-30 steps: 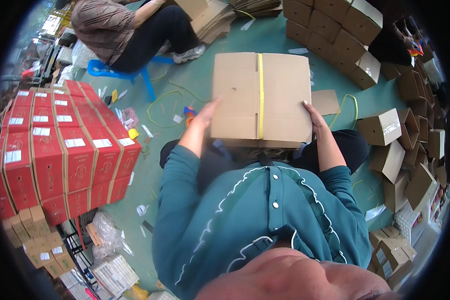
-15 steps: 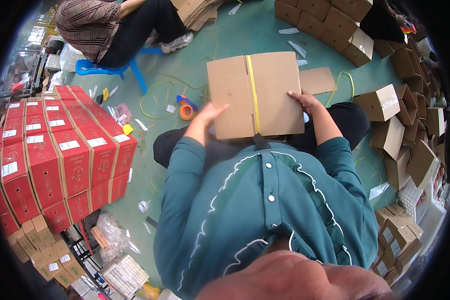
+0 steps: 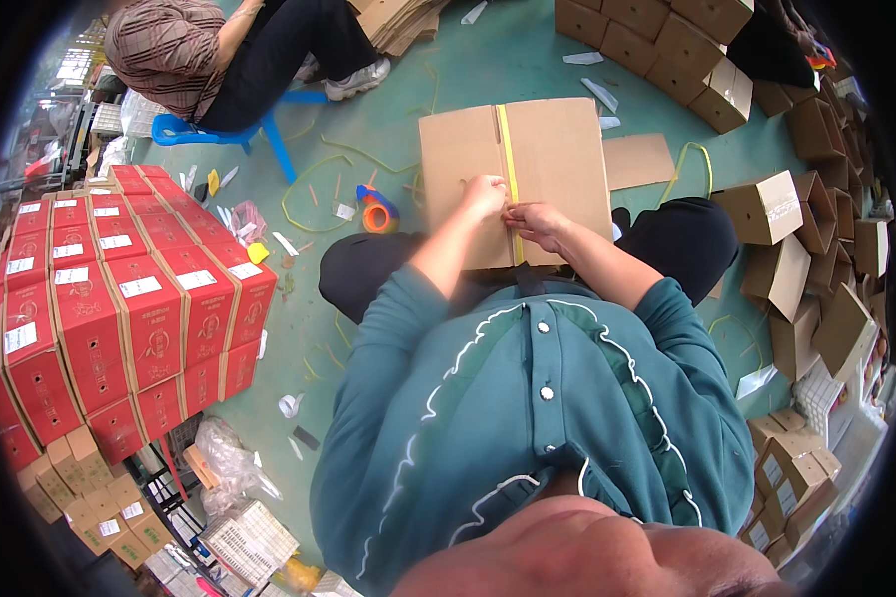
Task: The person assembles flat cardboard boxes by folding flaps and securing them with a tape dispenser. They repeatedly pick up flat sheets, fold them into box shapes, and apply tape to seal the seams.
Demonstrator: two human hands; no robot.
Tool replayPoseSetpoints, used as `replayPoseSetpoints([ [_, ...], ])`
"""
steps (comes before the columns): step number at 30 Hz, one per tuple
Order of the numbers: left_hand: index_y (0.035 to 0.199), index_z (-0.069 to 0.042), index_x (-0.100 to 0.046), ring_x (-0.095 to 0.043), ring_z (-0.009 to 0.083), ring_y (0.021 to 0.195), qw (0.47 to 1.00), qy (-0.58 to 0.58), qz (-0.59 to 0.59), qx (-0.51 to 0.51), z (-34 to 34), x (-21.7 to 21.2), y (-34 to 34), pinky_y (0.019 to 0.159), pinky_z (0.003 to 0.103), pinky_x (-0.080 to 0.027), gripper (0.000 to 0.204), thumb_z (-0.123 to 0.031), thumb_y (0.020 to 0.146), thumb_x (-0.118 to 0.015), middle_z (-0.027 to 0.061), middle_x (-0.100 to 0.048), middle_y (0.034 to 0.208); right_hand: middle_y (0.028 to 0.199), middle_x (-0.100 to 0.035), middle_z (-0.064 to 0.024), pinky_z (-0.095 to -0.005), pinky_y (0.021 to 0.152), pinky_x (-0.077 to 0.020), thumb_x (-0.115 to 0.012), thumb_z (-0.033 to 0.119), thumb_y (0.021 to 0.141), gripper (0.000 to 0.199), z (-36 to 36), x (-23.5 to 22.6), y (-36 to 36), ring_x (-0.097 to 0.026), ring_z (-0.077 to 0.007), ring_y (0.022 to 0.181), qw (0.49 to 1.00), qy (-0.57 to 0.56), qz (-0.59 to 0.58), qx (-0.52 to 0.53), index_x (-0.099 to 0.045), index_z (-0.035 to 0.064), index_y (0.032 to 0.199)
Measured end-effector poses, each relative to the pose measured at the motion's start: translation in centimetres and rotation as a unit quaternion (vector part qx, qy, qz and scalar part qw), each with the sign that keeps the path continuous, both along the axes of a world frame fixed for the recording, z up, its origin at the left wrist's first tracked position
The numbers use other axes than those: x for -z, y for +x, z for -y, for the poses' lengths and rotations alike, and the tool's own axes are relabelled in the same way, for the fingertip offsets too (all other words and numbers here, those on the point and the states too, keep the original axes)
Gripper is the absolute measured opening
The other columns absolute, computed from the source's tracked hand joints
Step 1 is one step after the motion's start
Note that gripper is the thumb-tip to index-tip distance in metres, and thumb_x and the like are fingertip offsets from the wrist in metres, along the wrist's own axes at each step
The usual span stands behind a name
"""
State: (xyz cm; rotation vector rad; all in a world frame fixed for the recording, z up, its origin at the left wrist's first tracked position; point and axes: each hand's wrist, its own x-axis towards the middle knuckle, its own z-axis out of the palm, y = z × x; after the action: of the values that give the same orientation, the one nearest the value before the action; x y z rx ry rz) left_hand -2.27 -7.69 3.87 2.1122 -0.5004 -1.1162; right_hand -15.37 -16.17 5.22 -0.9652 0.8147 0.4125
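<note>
A brown cardboard carton [image 3: 572, 149] rests across my lap, its flat face up. Whether it is one carton or a flattened stack, I cannot tell. Down its middle runs a yellow strap [image 3: 506, 129]. My left hand [image 3: 485, 197] is closed at the strap's left side, its fingers curled on it. Just below and to the right, my right hand [image 3: 540, 223] pinches the same strap with its fingertips. The two hands nearly touch. Part of the strap is hidden beneath them.
An orange and blue tape dispenser [image 3: 377, 211] lies on the green floor to the left, near stacked red cartons [image 3: 139, 298]. A person sits on a blue stool [image 3: 204, 134] at far left. Brown boxes [image 3: 759, 207] pile up at right, and a cardboard sheet [image 3: 639, 161] lies beyond my lap.
Both hands have come inward from the carton's left and right sides to the strap at its middle, and their fingers have closed there. The carton stays on my lap.
</note>
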Motion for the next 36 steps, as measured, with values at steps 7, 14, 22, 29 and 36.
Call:
replayPoseSetpoints([
  [7, 0.132, 0.004, -0.049, -0.061, 0.0306, 0.112, 0.971, -0.059, -0.194, -0.125, -0.2, 0.6, -1.3, 0.090, 0.038, -0.050, 0.040, -0.015, 0.097, -0.048, 0.0203, -0.060, 0.126, 0.126, -0.059, -0.0048, -0.0309, 0.096, -0.0366, -0.048, 0.017, 0.097, 0.039, -1.1, 0.4, -2.0, -0.052, -0.0136, 0.119, 0.990, -0.099, -0.025, 0.096, -0.048, 0.0063, 0.134],
  [14, 0.129, 0.002, -0.052, -0.062, 0.0249, 0.107, 0.936, -0.057, -0.286, -0.197, -1.4, -0.5, -0.5, 0.090, 0.035, -0.049, 0.037, -0.018, 0.097, -0.051, 0.0166, -0.063, 0.117, 0.125, -0.059, -0.0072, -0.0260, 0.090, -0.0430, -0.051, 0.019, 0.097, 0.043, 1.3, 0.5, -0.9, -0.054, -0.0156, 0.119, 0.999, 0.006, -0.040, 0.025, -0.046, 0.0049, 0.137],
  [22, 0.100, -0.002, -0.068, -0.061, 0.0157, 0.076, 0.968, -0.047, -0.213, -0.121, -0.8, 1.5, -0.7, 0.072, 0.028, -0.049, 0.021, -0.017, 0.094, -0.054, 0.0064, -0.067, 0.085, 0.111, -0.065, -0.0013, -0.0227, 0.076, -0.0478, -0.055, 0.013, 0.094, 0.037, -0.8, -1.5, 0.2, -0.063, -0.0113, 0.100, 1.000, -0.027, 0.000, -0.011, -0.053, 0.0101, 0.131],
  [29, 0.102, -0.004, -0.065, -0.060, 0.0130, 0.080, 0.953, -0.050, -0.246, -0.167, 1.0, -0.4, -2.4, 0.072, 0.028, -0.049, 0.014, -0.013, 0.090, -0.062, 0.0039, -0.066, 0.089, 0.118, -0.061, -0.0090, -0.0269, 0.084, -0.0453, -0.054, 0.009, 0.092, 0.047, 0.5, 2.4, -1.5, -0.057, -0.0133, 0.104, 0.976, -0.164, 0.004, 0.146, -0.045, 0.0013, 0.138],
  [36, 0.115, -0.001, -0.060, -0.061, 0.0179, 0.099, 0.960, -0.068, -0.251, -0.103, 0.0, 1.1, -1.4, 0.087, 0.031, -0.049, 0.025, -0.006, 0.091, -0.058, 0.0082, -0.065, 0.107, 0.109, -0.065, -0.0041, -0.0249, 0.080, -0.0462, -0.050, 0.011, 0.096, 0.037, 1.5, 0.5, -0.4, -0.061, -0.0113, 0.098, 0.991, -0.049, 0.029, 0.118, -0.053, 0.0040, 0.132],
])
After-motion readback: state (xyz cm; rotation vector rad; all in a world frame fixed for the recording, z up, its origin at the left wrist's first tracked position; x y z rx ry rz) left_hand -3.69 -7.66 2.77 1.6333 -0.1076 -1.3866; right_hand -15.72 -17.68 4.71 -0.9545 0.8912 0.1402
